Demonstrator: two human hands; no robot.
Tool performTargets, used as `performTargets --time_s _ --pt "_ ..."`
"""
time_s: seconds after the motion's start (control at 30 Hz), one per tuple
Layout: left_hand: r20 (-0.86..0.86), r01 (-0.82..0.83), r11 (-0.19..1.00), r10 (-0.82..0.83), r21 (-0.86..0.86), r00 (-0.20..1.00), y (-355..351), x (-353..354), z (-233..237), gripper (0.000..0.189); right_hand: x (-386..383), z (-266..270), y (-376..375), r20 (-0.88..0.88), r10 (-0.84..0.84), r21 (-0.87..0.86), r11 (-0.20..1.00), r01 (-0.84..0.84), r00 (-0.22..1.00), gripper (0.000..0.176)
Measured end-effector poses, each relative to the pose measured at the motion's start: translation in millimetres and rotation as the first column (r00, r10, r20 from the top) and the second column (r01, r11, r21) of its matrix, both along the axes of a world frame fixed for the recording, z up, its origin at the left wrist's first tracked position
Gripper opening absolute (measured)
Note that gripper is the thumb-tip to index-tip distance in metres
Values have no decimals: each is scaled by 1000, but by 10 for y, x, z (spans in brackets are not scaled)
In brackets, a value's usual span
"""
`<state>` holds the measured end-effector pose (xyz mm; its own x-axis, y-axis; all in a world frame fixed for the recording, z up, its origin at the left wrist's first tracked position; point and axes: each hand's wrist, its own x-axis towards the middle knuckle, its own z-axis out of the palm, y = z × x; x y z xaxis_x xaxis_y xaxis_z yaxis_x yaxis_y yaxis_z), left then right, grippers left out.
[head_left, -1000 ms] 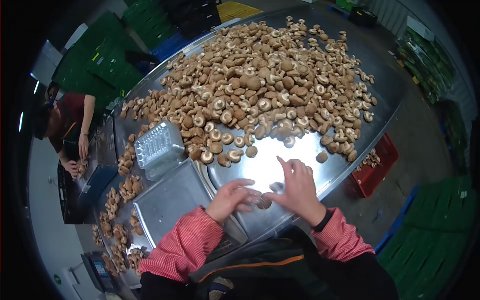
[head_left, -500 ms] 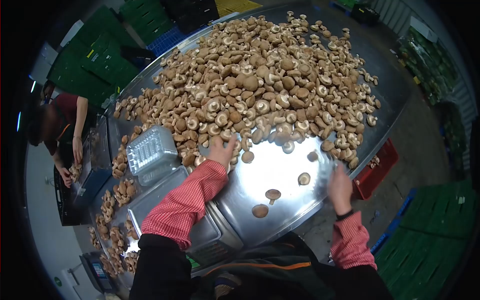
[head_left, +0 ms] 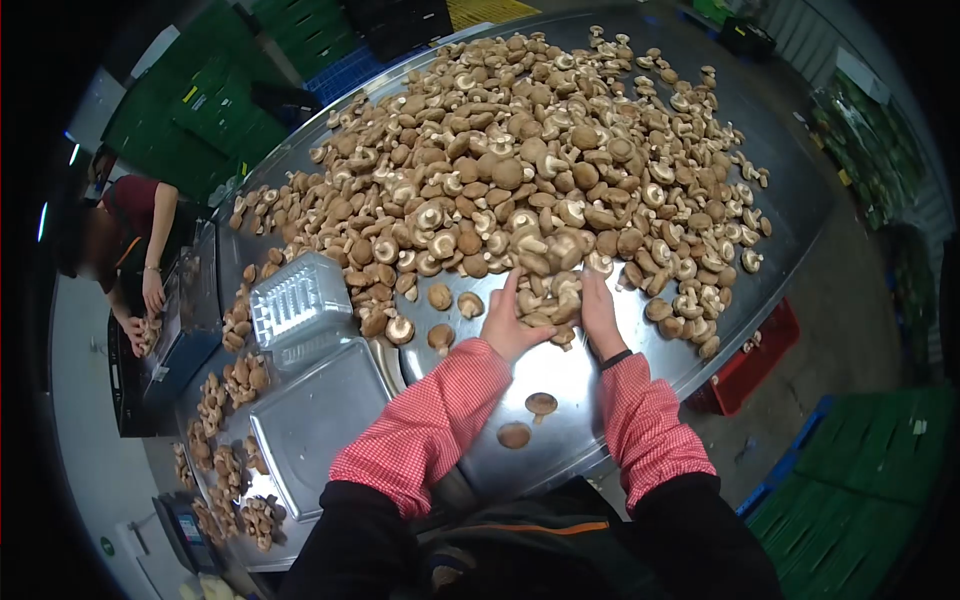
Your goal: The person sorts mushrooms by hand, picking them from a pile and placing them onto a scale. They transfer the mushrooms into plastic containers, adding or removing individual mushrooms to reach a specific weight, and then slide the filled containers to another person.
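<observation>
Brown mushrooms are heaped on a shiny metal table. At the near edge of the heap, my left hand and my right hand curve round the two sides of a small cluster of mushrooms. The left thumb and fingers press against the cluster, and the right fingers lie along its other side. Two loose mushrooms lie on the bare metal nearer my body. Several more sit just left of my left hand.
Clear plastic punnets stand left beside a metal tray, with bunches of mushrooms further left. A co-worker handles mushrooms at the far left. A red crate is below the table's right edge; green crates stand lower right.
My right hand has moved left and my left hand has moved right and slightly down. They have come together round a cluster of mushrooms. Several mushrooms now lie apart from the heap at left.
</observation>
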<state>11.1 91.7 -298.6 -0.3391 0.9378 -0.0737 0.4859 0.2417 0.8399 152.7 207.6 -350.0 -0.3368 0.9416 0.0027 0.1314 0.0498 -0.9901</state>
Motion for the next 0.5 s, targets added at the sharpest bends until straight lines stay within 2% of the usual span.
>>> performTargets --time_s 0.1,0.13,0.23,0.27,0.37,0.4,0.43,0.5 --pt "-84 -23 998 27 54 996 -74 265 71 105 20 -31 -285 -277 -113 -347 938 10 954 40" --pt "-185 -12 997 -3 -78 983 -127 305 139 95 18 7 -400 -329 -185 -442 897 22 926 40" --pt "-457 37 976 -135 -217 879 -301 330 514 92 65 155 -654 -351 -262 -489 870 63 899 39" --pt "-475 71 959 -200 -276 857 -362 302 640 89 71 175 -727 -364 -287 -514 855 66 886 39" --pt "-111 52 982 -31 183 993 -589 178 283 85 124 128 -896 -329 -244 -458 886 72 912 40" --pt "-25 -49 974 55 220 998 -663 179 447 79 92 322 -985 -311 -257 -486 871 79 915 41" --pt "158 -165 969 136 186 978 -706 138 510 79 57 435 -1076 -346 -240 -488 872 45 907 41" --pt "495 -373 926 294 66 817 -763 -10 611 78 -40 600 -1266 -413 -199 -488 872 -32 889 41"
